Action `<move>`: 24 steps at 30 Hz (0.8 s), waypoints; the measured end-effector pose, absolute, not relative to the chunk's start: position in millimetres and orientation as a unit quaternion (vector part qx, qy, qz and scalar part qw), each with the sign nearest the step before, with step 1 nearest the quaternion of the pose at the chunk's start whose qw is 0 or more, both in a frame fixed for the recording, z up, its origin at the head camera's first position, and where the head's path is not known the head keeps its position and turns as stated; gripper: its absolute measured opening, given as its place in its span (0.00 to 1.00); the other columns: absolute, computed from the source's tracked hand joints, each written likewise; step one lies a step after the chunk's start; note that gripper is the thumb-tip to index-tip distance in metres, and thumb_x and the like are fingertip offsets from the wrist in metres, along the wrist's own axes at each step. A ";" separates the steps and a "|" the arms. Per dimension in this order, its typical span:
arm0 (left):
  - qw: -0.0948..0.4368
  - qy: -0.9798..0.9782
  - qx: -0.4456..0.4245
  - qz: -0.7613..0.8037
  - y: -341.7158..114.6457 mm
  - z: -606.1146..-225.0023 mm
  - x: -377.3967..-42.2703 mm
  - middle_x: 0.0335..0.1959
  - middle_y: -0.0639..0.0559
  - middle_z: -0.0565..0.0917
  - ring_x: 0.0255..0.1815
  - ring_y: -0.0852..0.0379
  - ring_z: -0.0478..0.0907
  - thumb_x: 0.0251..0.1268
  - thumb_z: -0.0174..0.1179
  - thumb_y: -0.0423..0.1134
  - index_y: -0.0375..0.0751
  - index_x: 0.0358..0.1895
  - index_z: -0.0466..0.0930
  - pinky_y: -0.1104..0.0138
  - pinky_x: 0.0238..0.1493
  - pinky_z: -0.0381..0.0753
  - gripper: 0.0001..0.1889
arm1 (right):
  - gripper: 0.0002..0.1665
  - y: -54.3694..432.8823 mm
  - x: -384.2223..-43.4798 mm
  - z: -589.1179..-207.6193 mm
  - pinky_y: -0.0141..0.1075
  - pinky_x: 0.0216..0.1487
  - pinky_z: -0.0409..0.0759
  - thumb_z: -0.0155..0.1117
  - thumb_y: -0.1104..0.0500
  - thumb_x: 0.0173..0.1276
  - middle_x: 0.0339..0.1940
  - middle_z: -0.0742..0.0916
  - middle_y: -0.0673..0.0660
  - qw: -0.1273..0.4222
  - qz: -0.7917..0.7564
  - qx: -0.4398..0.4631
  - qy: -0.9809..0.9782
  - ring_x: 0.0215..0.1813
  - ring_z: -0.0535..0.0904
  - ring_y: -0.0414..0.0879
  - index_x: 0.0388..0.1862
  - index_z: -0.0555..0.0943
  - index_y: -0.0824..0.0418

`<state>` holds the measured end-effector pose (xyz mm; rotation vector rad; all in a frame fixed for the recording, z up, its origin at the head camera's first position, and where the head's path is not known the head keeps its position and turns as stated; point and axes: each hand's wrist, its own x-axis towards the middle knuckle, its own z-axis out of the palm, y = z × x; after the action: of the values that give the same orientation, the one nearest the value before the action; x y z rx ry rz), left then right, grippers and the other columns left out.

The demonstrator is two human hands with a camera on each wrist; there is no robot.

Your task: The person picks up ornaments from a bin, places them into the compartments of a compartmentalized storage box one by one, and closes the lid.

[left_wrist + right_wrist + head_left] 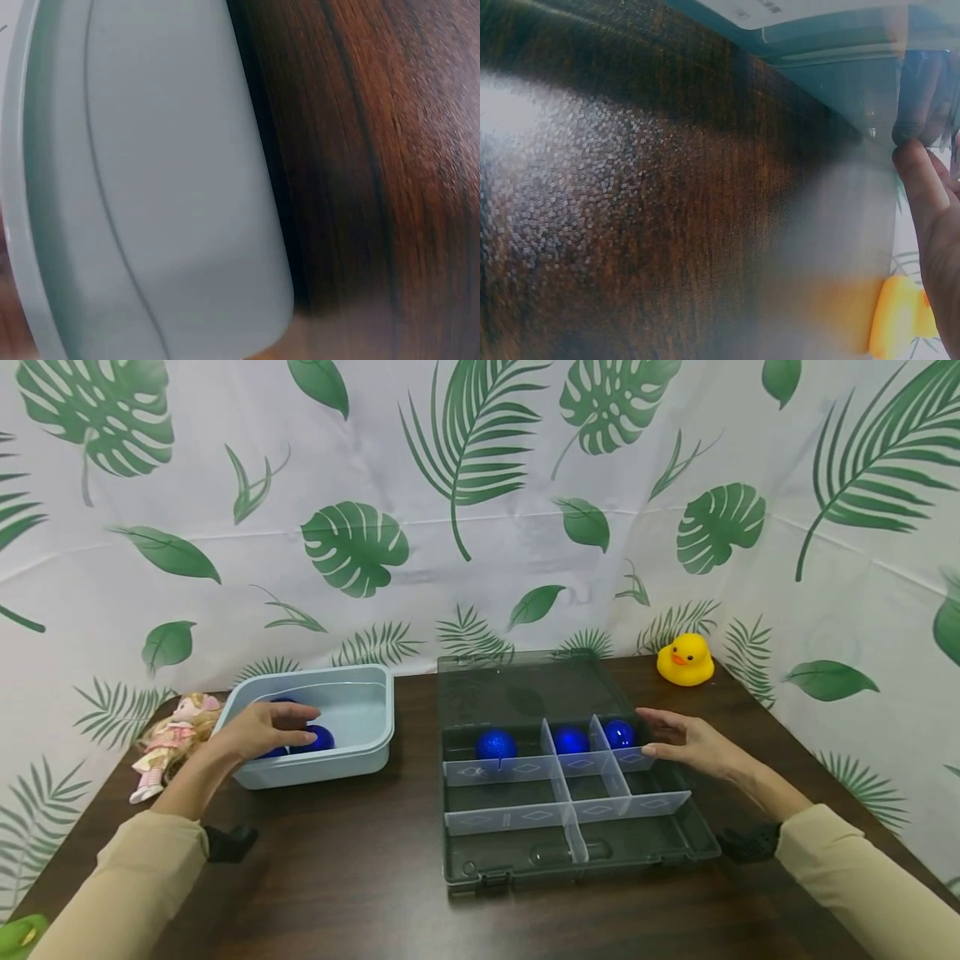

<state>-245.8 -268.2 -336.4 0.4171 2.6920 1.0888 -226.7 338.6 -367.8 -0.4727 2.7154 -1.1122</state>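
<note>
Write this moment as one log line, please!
left hand: at ball in tub | right hand: at right edge of case | lid: open | case back row: three balls, one per compartment | duck: on table

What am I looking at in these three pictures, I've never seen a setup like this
There's no robot, just a person's two bare hands. The wide picture comes from a head-worn camera; the others are taken from the left and right wrists. On the brown table are a pale blue tub holding blue balls, a see-through divided box with three more balls, a doll and a yellow duck. The left hand reaches down to a ball in the tub; I can't tell whether it grips it. The right hand is at the box's right edge, holding no ball.
</note>
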 end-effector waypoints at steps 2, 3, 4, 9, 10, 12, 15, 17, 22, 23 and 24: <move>0.108 0.917 0.150 0.354 -266.4 -336.7 -247.8 0.56 0.31 0.76 0.56 0.40 0.73 0.62 0.62 0.43 0.27 0.60 0.71 0.58 0.53 0.74 0.27 | 0.40 338.9 -226.5 -367.9 0.56 0.59 0.69 0.62 0.54 0.67 0.70 0.64 0.72 0.084 -0.373 -0.160 0.910 0.66 0.63 0.71 0.72 0.58 0.67; 0.110 0.919 0.152 0.346 -265.5 -336.6 -248.8 0.56 0.31 0.76 0.56 0.40 0.72 0.62 0.62 0.43 0.27 0.60 0.71 0.57 0.53 0.72 0.27 | 0.40 339.0 -226.4 -367.9 0.55 0.59 0.69 0.62 0.55 0.67 0.70 0.64 0.72 0.084 -0.373 -0.159 0.910 0.66 0.63 0.71 0.72 0.58 0.67; 0.110 0.921 0.154 0.339 -264.4 -336.6 -249.2 0.56 0.31 0.76 0.56 0.39 0.72 0.61 0.63 0.43 0.27 0.59 0.71 0.54 0.53 0.71 0.28 | 0.40 339.1 -226.5 -368.0 0.55 0.59 0.69 0.62 0.55 0.67 0.70 0.64 0.72 0.084 -0.374 -0.159 0.910 0.66 0.63 0.70 0.72 0.57 0.67; 0.125 0.930 0.150 0.312 -259.6 -335.8 -251.9 0.58 0.27 0.73 0.55 0.36 0.69 0.59 0.65 0.44 0.28 0.59 0.72 0.47 0.53 0.69 0.29 | 0.41 339.0 -226.2 -368.2 0.54 0.59 0.68 0.62 0.54 0.67 0.70 0.63 0.72 0.089 -0.380 -0.153 0.908 0.67 0.63 0.70 0.72 0.57 0.67; 0.128 0.930 0.147 0.310 -258.7 -336.1 -252.2 0.58 0.27 0.72 0.55 0.36 0.69 0.58 0.65 0.44 0.28 0.59 0.72 0.46 0.53 0.68 0.29 | 0.41 338.9 -226.1 -368.2 0.54 0.59 0.68 0.62 0.54 0.67 0.70 0.63 0.72 0.090 -0.382 -0.152 0.907 0.67 0.63 0.70 0.72 0.57 0.67; 0.131 0.933 0.143 0.304 -257.5 -337.0 -253.2 0.57 0.26 0.72 0.54 0.37 0.69 0.58 0.65 0.44 0.28 0.58 0.73 0.47 0.52 0.69 0.29 | 0.41 338.6 -225.7 -368.2 0.55 0.59 0.68 0.62 0.54 0.67 0.70 0.63 0.72 0.089 -0.381 -0.153 0.907 0.67 0.63 0.70 0.72 0.57 0.67; 0.128 0.933 0.136 0.308 -256.3 -337.9 -253.6 0.57 0.26 0.73 0.53 0.37 0.70 0.58 0.65 0.43 0.28 0.58 0.73 0.48 0.52 0.69 0.28 | 0.40 338.6 -224.9 -368.2 0.55 0.59 0.68 0.61 0.54 0.67 0.70 0.63 0.72 0.089 -0.382 -0.155 0.907 0.67 0.62 0.71 0.72 0.57 0.67; 0.124 0.932 0.131 0.315 -255.9 -336.8 -253.1 0.57 0.26 0.73 0.54 0.36 0.70 0.59 0.65 0.44 0.27 0.59 0.72 0.48 0.52 0.70 0.29 | 0.40 338.6 -224.7 -368.2 0.56 0.60 0.67 0.61 0.55 0.67 0.70 0.63 0.72 0.088 -0.382 -0.156 0.907 0.67 0.62 0.71 0.72 0.57 0.67; 0.102 0.925 0.116 0.347 -251.6 -325.8 -251.4 0.59 0.27 0.72 0.59 0.33 0.70 0.63 0.61 0.45 0.27 0.63 0.68 0.45 0.56 0.71 0.31 | 0.40 338.7 -225.6 -368.4 0.56 0.60 0.67 0.61 0.55 0.67 0.70 0.63 0.73 0.087 -0.383 -0.162 0.905 0.67 0.62 0.71 0.71 0.57 0.68; 0.098 0.924 0.110 0.354 -249.8 -322.0 -251.2 0.59 0.27 0.72 0.60 0.33 0.70 0.64 0.60 0.46 0.28 0.63 0.67 0.45 0.58 0.70 0.31 | 0.39 338.7 -225.9 -368.4 0.55 0.60 0.67 0.61 0.56 0.67 0.70 0.64 0.72 0.086 -0.383 -0.163 0.905 0.67 0.62 0.71 0.71 0.57 0.68; 0.093 0.921 0.106 0.362 -247.4 -317.9 -251.0 0.59 0.28 0.72 0.60 0.33 0.70 0.64 0.60 0.46 0.28 0.64 0.67 0.44 0.59 0.69 0.31 | 0.39 338.8 -226.3 -368.2 0.55 0.60 0.67 0.61 0.56 0.67 0.70 0.64 0.72 0.085 -0.382 -0.163 0.906 0.67 0.62 0.71 0.71 0.57 0.68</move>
<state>-251.0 -247.4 -317.9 0.3139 2.7348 1.0753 -226.3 338.8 -368.2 -0.4864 2.7005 -1.1394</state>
